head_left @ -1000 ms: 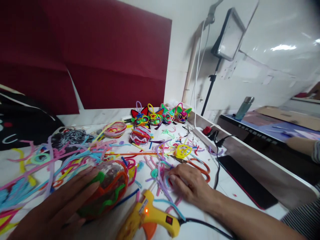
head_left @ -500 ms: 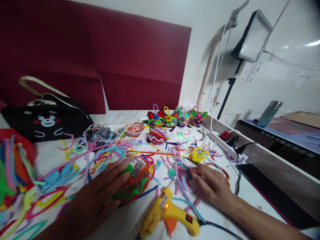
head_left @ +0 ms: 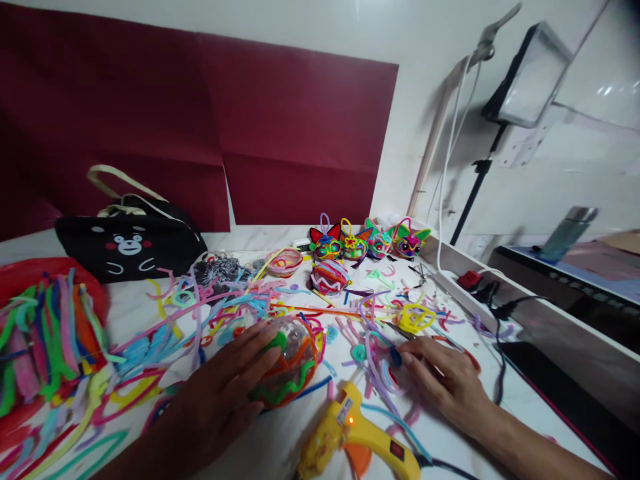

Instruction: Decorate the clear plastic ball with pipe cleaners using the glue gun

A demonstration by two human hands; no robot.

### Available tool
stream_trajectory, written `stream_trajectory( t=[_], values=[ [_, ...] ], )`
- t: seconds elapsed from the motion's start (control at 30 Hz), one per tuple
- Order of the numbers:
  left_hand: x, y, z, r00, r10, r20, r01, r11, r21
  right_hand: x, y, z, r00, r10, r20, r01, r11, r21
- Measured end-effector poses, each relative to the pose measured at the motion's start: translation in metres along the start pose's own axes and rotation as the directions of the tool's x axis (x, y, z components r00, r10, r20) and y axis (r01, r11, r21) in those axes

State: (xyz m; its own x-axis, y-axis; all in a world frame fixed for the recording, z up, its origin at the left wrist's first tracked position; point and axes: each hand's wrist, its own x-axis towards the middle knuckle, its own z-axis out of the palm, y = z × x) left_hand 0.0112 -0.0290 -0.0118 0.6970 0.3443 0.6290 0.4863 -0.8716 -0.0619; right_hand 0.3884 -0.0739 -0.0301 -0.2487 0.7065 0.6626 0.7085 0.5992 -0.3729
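On the white counter, a clear, rounded shell with orange-and-green fuzzy trim is touched by the spread left hand; a small dark-blue piece is pinched by the right hand.

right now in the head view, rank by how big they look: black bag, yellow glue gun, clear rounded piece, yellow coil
1. Black bag
2. Glue gun and clear rounded piece: too close to rank, as the left hand covers part of the piece
3. Yellow coil
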Motion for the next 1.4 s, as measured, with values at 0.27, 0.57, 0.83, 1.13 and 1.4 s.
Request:
stream_trajectory(
  t=[0.27, 0.57, 0.83, 1.13, 1.4],
  values=[
    [-0.0007, -0.0047, 0.0001, 0.999, 0.033, 0.008, -0.033, 0.999, 0.008, 0.0018, -0.0015, -0.0007, 1.0, 0.013, 0.024, -0.013, 1.0, -0.001],
    [0.0001, 0.0021, 0.0015, 1.0, -0.019, -0.013, 0.019, 1.0, -0.017, 0.0008, -0.0001, 0.0009, 0.999, 0.024, 0.031, -0.024, 1.0, -0.005],
    [0.0013, 0.0006, 0.0014, 1.0, 0.012, -0.026, -0.012, 1.0, 0.006, 0.0, 0.0014, 0.0023, 0.998, 0.05, 0.038, -0.05, 0.999, -0.01],
    [0.003, -0.001, -0.0001, 0.998, 0.062, -0.008, -0.062, 0.998, 0.002, 0.0009, 0.0019, 0.0021, 0.997, 0.047, 0.059, -0.045, 0.998, -0.042],
    [0.0008, -0.0037, 0.0027, 0.999, 0.048, 0.01, -0.048, 0.998, -0.027, 0.0011, -0.0004, 0.001, 0.998, 0.037, 0.054, -0.034, 0.998, -0.053]
  ],
)
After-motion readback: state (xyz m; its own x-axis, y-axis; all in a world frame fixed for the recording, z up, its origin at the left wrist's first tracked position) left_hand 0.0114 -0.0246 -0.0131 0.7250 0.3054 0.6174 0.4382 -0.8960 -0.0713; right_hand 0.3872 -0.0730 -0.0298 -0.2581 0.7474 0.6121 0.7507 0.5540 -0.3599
